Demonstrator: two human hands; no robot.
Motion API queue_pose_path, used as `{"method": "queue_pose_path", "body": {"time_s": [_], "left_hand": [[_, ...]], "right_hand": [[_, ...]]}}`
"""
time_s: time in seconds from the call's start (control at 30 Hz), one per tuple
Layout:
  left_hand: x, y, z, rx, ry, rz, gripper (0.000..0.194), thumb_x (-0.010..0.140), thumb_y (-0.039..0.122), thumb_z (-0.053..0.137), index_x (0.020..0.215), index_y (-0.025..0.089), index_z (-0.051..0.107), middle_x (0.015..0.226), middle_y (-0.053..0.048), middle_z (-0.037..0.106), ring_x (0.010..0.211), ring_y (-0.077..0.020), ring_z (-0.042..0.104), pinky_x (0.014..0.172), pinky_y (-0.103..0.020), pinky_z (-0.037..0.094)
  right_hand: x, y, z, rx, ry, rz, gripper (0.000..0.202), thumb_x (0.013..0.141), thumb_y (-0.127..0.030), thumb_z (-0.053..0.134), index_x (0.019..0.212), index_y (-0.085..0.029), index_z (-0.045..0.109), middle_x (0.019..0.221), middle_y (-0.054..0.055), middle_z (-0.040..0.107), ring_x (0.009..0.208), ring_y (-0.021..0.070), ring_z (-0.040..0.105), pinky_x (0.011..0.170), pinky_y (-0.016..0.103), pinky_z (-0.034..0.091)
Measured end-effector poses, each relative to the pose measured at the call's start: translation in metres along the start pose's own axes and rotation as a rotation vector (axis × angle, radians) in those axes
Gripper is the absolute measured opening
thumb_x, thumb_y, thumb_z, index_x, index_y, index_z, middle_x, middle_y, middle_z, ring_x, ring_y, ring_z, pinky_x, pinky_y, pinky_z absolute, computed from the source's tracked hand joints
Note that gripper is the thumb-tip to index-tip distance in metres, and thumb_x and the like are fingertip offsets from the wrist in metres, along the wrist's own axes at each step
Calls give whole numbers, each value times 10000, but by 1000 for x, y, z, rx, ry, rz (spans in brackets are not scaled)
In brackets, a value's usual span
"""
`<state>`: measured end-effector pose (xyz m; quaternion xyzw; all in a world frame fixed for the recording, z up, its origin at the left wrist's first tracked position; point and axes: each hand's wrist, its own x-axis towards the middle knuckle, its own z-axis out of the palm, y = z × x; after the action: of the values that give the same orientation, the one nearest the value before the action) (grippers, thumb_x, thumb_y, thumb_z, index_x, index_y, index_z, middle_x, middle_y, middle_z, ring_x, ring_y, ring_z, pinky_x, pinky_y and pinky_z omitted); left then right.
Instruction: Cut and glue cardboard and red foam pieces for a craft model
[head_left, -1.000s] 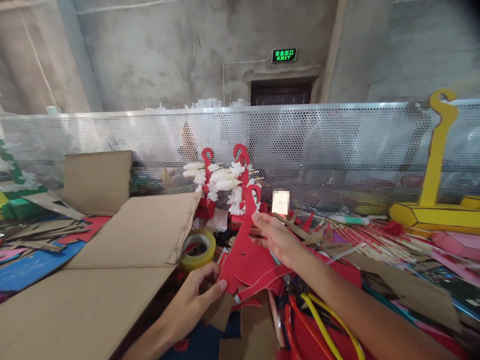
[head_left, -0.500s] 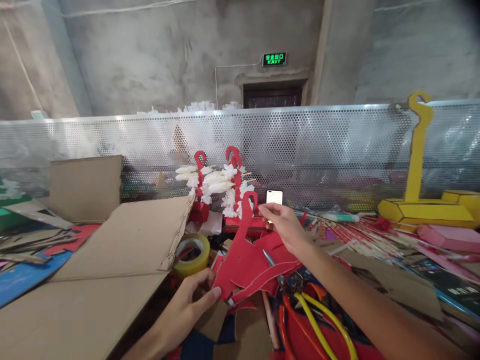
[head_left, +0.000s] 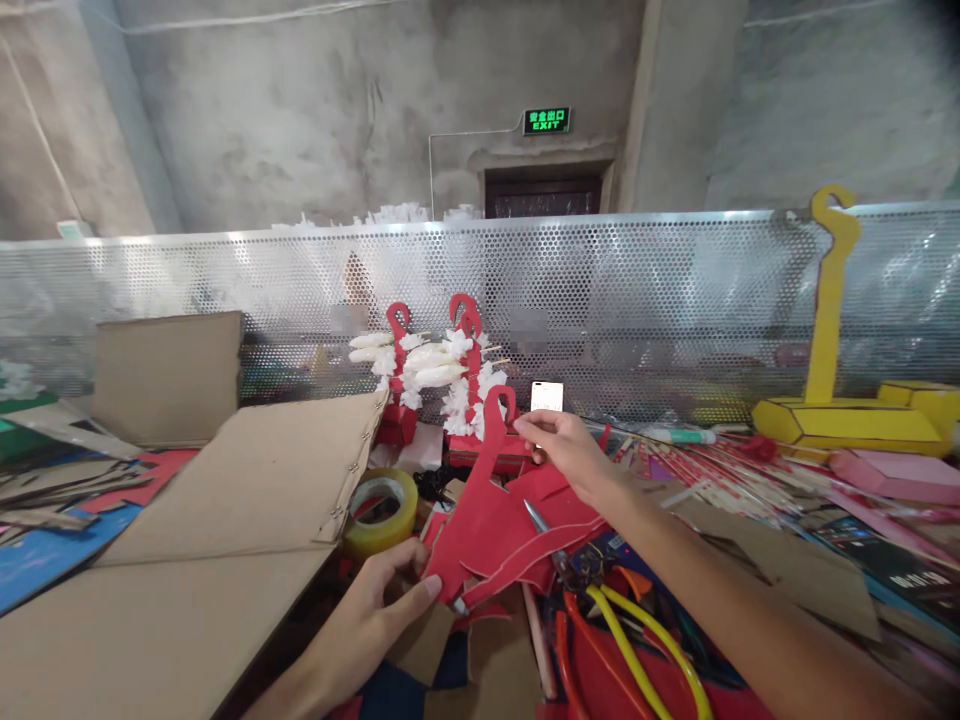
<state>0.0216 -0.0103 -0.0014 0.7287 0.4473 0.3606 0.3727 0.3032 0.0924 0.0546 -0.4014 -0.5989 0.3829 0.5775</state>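
My left hand (head_left: 375,605) grips the wide lower end of a red hook-shaped cutout (head_left: 478,500), thumb on top and fingers partly hidden beneath. The cutout leans up and away, its curled hook at the top. My right hand (head_left: 574,460) hovers by the hook's tip with thumb and fingers pressed together; whether something small is between them cannot be made out. Beneath the right forearm lie more red pieces (head_left: 555,490) with pale cut edges. Pliers with yellow handles (head_left: 652,625) and an orange-red-handled tool (head_left: 574,650) rest close to me.
Yellow-rimmed tape (head_left: 405,500) stands beside a large cardboard sheet (head_left: 285,460) on the left. Behind are red hook stands (head_left: 474,375) with white tufts, a lit phone (head_left: 547,396), and a perforated metal panel (head_left: 637,290). Thin sticks (head_left: 720,475) and a yellow hook stand (head_left: 829,320) occupy the right.
My right hand's fingertips have dropped very slightly beside the hook's tip. The left hand keeps its hold on the red cutout, and the view has shifted a little.
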Motion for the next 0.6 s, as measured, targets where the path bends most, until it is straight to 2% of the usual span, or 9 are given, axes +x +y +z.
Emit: {"method": "queue_pose_path", "body": {"time_s": [0.17,0.23,0.33,0.5,0.6], "left_hand": [[4,0,-2,-114,-1,-24,480,876,639,626,779,169,616,778,-19,585,744,-187,516,687,-276,401],[6,-3,-3,-166,7,-38,467,872,626,641,792,166,629,787,-24,602,747,-188,532,689,-275,410],[8,-8,-4,-209,22,-39,439,870,599,664,801,166,644,788,-23,610,741,-181,534,682,-268,407],[8,-10,-2,-212,17,-42,438,853,596,688,786,165,645,768,-14,591,720,-171,514,661,-258,391],[7,-10,-1,-213,11,-39,444,852,602,684,786,164,647,771,-14,590,723,-172,518,676,-263,399]], "right_hand": [[5,17,-17,-525,-317,-87,175,845,-321,654,829,-163,728,776,49,724,690,165,630,648,271,443],[5,22,-24,-764,-394,-78,143,846,-263,641,816,-164,741,775,58,749,706,181,663,640,268,434],[5,21,-35,-964,-376,-68,124,835,-215,650,800,-164,757,761,67,759,692,193,671,613,272,394],[5,8,-47,-1014,-329,-76,165,846,-187,637,747,-175,768,711,52,759,680,181,682,629,271,377],[6,2,-49,-1030,-282,-52,129,809,-223,689,726,-189,782,693,44,762,678,184,695,614,264,376]]}}
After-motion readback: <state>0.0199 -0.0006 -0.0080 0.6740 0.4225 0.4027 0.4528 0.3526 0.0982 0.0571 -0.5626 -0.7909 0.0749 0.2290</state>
